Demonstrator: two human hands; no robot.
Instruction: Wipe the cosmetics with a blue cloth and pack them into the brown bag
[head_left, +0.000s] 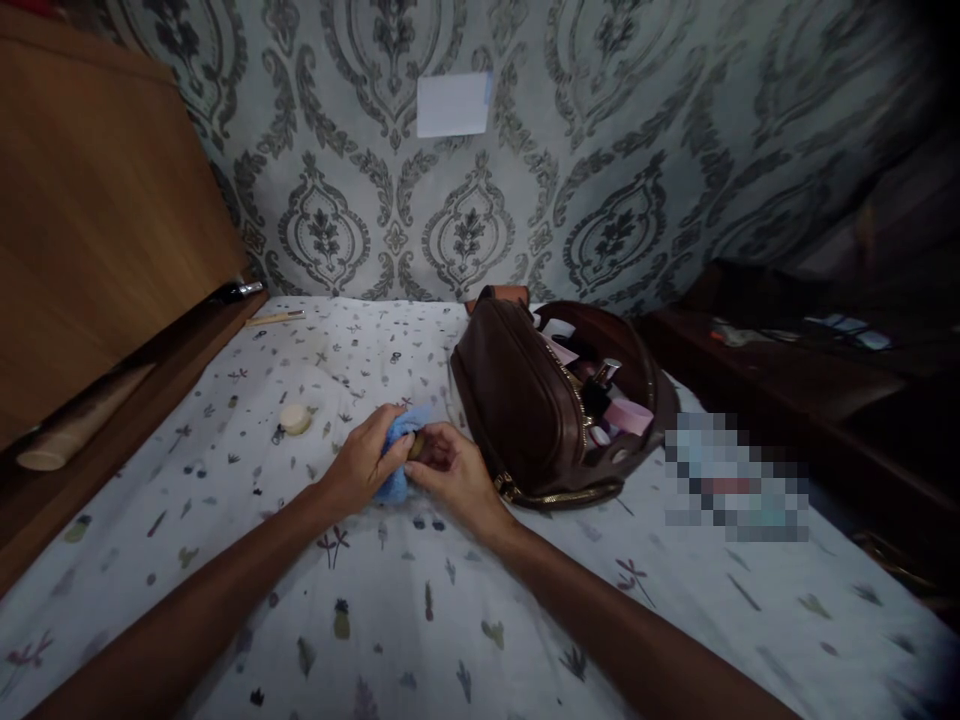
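Observation:
My left hand (pixel 367 462) is closed around a light blue cloth (pixel 397 452) over the bed sheet. My right hand (pixel 452 470) pinches a small brownish object (pixel 417 447) and holds it against the cloth. I cannot make out what the small object is. Both hands meet just left of an open brown leather bag (pixel 525 410) filled with cosmetics, among them a pink item (pixel 628 416).
A small round cream lid or jar (pixel 295 418) lies on the patterned sheet (pixel 420 610) to the left. A wooden headboard (pixel 97 210) rises at left with a rolled item (pixel 75 425) beside it. A dark wooden table (pixel 810 360) stands right. Patterned wallpaper is behind.

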